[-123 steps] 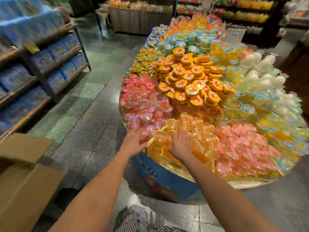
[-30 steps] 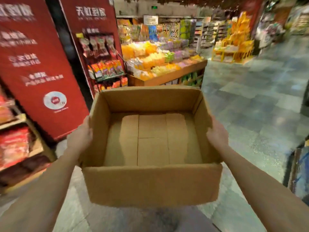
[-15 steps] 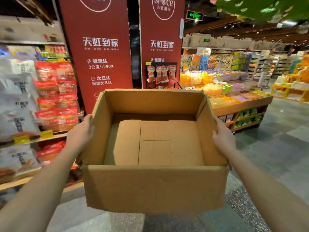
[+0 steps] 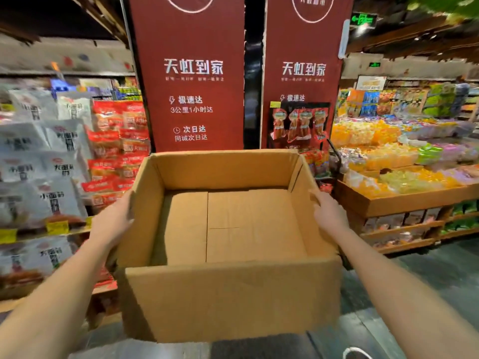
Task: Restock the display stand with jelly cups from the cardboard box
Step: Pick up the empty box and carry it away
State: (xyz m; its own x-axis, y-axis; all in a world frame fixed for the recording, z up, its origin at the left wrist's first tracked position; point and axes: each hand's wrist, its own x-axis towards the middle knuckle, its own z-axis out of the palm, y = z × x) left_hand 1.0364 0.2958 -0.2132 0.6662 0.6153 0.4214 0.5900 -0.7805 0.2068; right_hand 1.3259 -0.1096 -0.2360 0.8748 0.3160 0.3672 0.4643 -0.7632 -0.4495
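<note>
Red banners with white lettering (image 4: 191, 73) loom closer than half a second ago, while the open brown cardboard box (image 4: 228, 301) stays raised between both hands. Flat against its outer side walls press the left hand (image 4: 114, 224) and the right hand (image 4: 328, 216), fingers straight. Only bare bottom flaps show inside it, above the grey tiled floor (image 4: 427, 281).

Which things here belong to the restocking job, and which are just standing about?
Job: empty cardboard box; left hand and right hand pressing its side walls.
Standing about: red banners; snack bags on the left shelves; sweets display on the right.
</note>
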